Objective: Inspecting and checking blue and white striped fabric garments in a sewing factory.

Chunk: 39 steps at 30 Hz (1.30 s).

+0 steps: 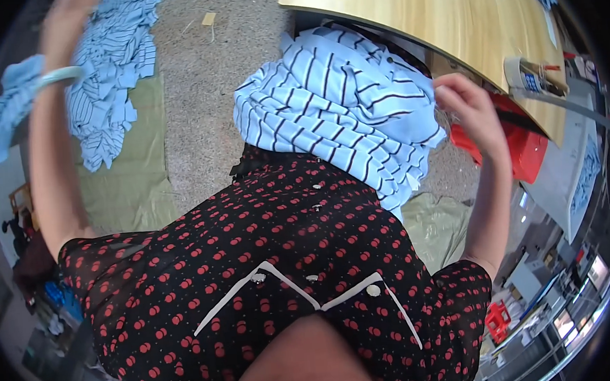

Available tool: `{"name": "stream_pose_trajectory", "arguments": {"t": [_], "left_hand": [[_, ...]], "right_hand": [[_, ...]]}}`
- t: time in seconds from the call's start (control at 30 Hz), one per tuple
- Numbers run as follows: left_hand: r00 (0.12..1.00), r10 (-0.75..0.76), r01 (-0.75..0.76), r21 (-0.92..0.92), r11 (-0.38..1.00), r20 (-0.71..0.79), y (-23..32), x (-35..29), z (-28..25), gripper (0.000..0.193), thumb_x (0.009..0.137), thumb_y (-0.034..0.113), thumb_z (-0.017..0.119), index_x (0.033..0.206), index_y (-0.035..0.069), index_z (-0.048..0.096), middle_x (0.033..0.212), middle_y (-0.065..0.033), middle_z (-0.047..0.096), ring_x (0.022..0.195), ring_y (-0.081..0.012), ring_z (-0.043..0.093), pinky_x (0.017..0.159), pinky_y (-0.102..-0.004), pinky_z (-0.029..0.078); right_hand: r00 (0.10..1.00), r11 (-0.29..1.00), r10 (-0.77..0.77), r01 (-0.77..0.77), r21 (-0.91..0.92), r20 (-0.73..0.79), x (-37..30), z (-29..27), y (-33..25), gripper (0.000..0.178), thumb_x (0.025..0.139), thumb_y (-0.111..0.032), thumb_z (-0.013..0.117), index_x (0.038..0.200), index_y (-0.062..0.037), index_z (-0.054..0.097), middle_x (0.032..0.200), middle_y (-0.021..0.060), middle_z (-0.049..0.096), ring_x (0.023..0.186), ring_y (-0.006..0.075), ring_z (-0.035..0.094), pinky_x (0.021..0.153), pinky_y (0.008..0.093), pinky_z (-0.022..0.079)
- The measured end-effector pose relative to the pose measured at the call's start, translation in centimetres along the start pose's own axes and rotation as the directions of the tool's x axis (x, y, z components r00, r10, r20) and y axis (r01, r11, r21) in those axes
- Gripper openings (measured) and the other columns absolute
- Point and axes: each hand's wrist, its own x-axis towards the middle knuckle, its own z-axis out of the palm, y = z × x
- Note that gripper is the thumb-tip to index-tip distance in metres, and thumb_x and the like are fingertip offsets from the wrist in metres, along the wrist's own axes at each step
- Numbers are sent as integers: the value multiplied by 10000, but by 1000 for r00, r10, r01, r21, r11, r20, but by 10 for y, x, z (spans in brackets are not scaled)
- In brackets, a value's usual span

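Observation:
A light-blue garment with dark stripes (341, 97) lies bunched over my lap. My right hand (473, 110) is at its right edge, fingers bent and drawn together; whether cloth is between the fingertips is hidden. At the upper left, my left hand (70, 23) reaches far out, smeared by motion and cut off by the frame's top. A pale bangle (60, 75) circles that wrist. Beside and behind the left forearm spreads a pile of blue striped cloth pieces (112, 69). Another light-blue cloth (13, 103) is just left of the wrist.
A wooden tabletop (405, 3) juts in from the upper right, with a tub (525, 76) at its edge. Below it is a red plastic stool or bin (526, 152). Olive sheeting (127, 187) covers part of the speckled floor (190, 79). A small tag (208, 19) lies there.

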Motion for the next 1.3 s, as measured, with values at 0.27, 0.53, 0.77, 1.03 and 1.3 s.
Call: {"name": "stream_pose_trajectory", "arguments": {"t": [0.27, 0.53, 0.77, 1.03, 1.3], "left_hand": [[706, 558, -244, -590, 769, 436, 243, -89, 135, 257, 765, 152, 581, 982, 30, 519, 934, -132, 508, 882, -315, 517, 760, -367, 438], [761, 553, -286, -591, 754, 338, 302, -64, 181, 247, 756, 118, 561, 981, 25, 517, 938, -129, 503, 906, -291, 509, 781, -360, 430], [704, 639, -316, -669, 673, 310, 349, -32, 194, 354, 738, -33, 423, 1058, 79, 526, 1041, -120, 503, 972, -292, 501, 832, -363, 420], [300, 631, -277, -568, 775, 715, 301, -12, 227, 124, 647, 79, 538, 733, 35, 460, 1105, -180, 477, 983, -323, 492, 809, -345, 404], [580, 510, -180, -511, 841, 636, 262, -38, 219, 371, 685, 121, 548, 1032, 6, 488, 1029, -210, 519, 923, -354, 514, 797, -382, 417]], "right_hand": [[901, 707, -407, 206, -676, -151, -20, 55, 85, 444, 667, -40, 604, 1092, -59, 479, 959, 159, 541, 935, 334, 497, 790, 386, 409], [955, 773, -285, 180, -609, -80, -36, 52, 83, 136, 698, -33, 569, 832, -25, 546, 762, 149, 544, 749, 317, 526, 673, 376, 421], [846, 689, -510, 292, -664, -157, -84, 43, 17, 141, 668, 44, 562, 789, -28, 553, 729, 103, 518, 721, 280, 519, 702, 365, 424], [688, 663, -619, 199, -721, -379, -126, 17, 8, 229, 642, 125, 561, 825, -14, 549, 761, 113, 533, 732, 271, 532, 727, 360, 436], [493, 690, -673, 150, -708, -551, -142, -5, 14, 184, 719, 122, 544, 872, 21, 547, 861, 115, 560, 837, 226, 539, 789, 311, 416]]}}
